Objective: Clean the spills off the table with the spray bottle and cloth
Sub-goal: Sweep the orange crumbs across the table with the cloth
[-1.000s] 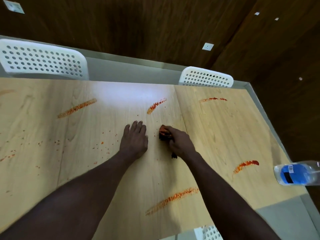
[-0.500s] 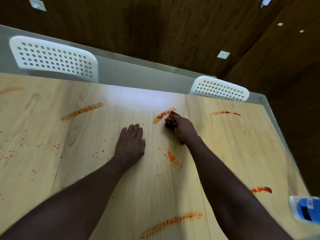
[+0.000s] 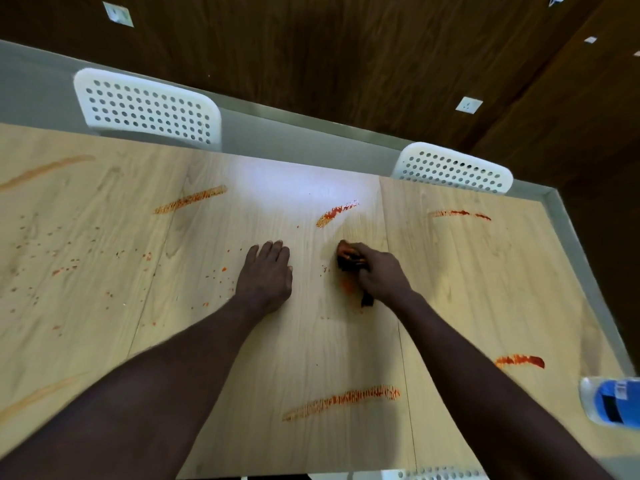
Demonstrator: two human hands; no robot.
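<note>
Pale wood counter (image 3: pixel 467 289), going left to right. Far left: a faint washed-out smear (image 3: pixel 45 171), plus a scatter of tiny red-orange speckles (image 3: pixel 62 268) nearer the body. Behind the far edge, a white perforated chair (image 3: pixel 145 109). Next over, a dry orange streak (image 3: pixel 190 199) running diagonally.

Then the left hand (image 3: pixel 266 275), flat on the counter, palm down, fingers (image 3: pixel 273 249) straight and close together, gripping nothing.

Just right of that, the right hand (image 3: pixel 381 275), fingers curled tight round a dark cloth (image 3: pixel 346 265). Cloth bunched up and pressed onto the counter, stained orange at the front, with another dark corner poking out by the wrist. Small orange smudge (image 3: pixel 346 287) right beside the cloth; touching or not, can't tell.

Beyond the cloth and apart from it, a glossy red streak (image 3: pixel 336 213) at the edge of a glare patch. Closer in, between the two forearms, a long patchy streak (image 3: pixel 343 401).

Further right, a second white chair (image 3: pixel 453 171) behind the far edge, a thin dark-red streak (image 3: pixel 460 213) in front of it, and a short curved streak (image 3: pixel 519 361) near the right edge.

Far right, well apart from both hands: the spray bottle (image 3: pixel 613 403), clear plastic, blue label, cut off by the frame. Something printed on that label but way too blurry to read, so no brand to report.
</note>
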